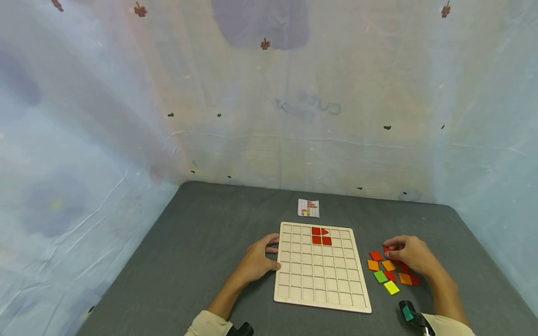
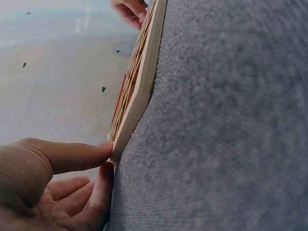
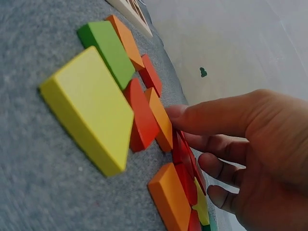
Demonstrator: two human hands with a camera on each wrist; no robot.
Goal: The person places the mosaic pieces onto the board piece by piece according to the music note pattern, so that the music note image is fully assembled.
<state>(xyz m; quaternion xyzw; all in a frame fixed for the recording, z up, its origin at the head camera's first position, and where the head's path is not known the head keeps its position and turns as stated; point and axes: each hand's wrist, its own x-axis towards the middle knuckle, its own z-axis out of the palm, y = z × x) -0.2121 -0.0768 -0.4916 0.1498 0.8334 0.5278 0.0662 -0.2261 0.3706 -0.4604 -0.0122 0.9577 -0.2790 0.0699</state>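
Note:
My left hand [image 1: 258, 259] rests at the left edge of a pale wooden grid board [image 1: 317, 280], thumb and fingers spread along its side. In the left wrist view, the thumb [image 2: 79, 155] lies straight against the board's edge. Red tiles [image 1: 321, 240], one of them a triangle, sit in cells near the board's top. Over loose tiles right of the board, my right hand [image 1: 412, 252] pinches a red tile [image 1: 386, 249] between thumb and fingers; that tile is mostly hidden. Beneath and beside this hand are orange tiles [image 3: 171, 197], a green tile [image 3: 107, 50] and a yellow tile [image 3: 91, 110].
A small printed card [image 1: 308, 208] with a coloured grid pattern lies behind the board. Everything rests on a dark grey table surface [image 1: 201, 238], with a pale patterned curtain [image 1: 260, 154] behind it and at the sides.

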